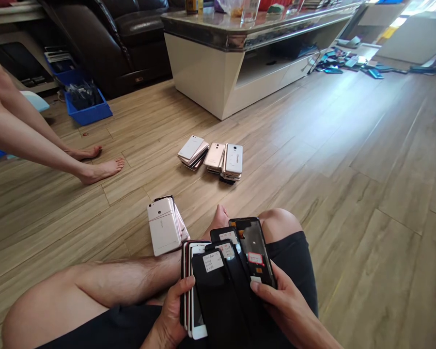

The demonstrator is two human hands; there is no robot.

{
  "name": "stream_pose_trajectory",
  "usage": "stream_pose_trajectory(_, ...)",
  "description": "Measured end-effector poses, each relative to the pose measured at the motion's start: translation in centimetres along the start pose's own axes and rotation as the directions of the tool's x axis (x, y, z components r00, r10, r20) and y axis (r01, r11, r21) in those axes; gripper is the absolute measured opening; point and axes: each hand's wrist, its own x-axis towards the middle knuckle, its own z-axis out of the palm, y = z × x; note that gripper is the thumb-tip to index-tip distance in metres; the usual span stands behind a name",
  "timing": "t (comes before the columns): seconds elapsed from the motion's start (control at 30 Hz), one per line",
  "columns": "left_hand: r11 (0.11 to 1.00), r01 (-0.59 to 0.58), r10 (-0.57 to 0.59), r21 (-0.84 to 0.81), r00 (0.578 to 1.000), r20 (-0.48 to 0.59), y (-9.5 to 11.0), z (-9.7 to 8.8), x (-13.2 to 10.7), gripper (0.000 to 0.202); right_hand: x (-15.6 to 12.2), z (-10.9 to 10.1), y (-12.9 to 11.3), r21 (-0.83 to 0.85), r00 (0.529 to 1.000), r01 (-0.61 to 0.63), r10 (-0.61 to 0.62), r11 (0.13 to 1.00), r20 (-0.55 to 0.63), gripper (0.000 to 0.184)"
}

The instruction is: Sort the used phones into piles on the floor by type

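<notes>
Our left hand (172, 315) is closed around the lower left edge of a fan of phones (218, 291), thumb laid over the front one. Our right hand (288, 305) grips the fan's right side, thumb on the black phone with the red label (253, 249). That phone lies at twelve o'clock from the right thumb, nearer the right hand. Its long axis runs six to twelve, leaning slightly toward eleven, top end pointing away from us. A white-backed pile (164, 228) sits at ten o'clock from the fan.
</notes>
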Motion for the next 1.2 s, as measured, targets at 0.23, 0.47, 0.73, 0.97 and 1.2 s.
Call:
stream_pose_trajectory(0.23,1.0,0.006,-0.006,0.012,1.0,0.029,0.1,-0.3,0.2,0.047,0.1,-0.5,-0.2,-0.163,0.997,0.069,-0.072,0.984,-0.012,0.052)
stream_pose_trajectory(0.47,0.992,-0.063,0.064,0.108,0.998,-0.004,-0.4,0.3,0.3,0.037,0.5,-0.4,-0.9,-0.525,0.975,0.177,-0.222,0.833,-0.023,0.046)
stream_pose_trajectory(0.73,0.993,-0.087,0.099,0.077,0.979,-0.18,-0.2,1.5,1.7,0.052,1.9,0.1,-3.0,-0.606,0.974,0.131,-0.217,0.785,-0.071,0.044)
stream_pose_trajectory(0.97,0.994,-0.084,0.102,0.073,0.95,-0.296,0.4,2.4,2.2,0.052,4.3,-0.5,-3.2,-0.883,0.952,0.127,-0.306,0.451,-0.02,0.032)
stream_pose_trajectory(1.2,0.991,-0.094,0.117,0.092,0.949,-0.292,0.3,2.6,2.1,0.052,5.0,-0.8,-2.4,-0.948,0.94,0.157,-0.336,0.278,0.057,0.034)
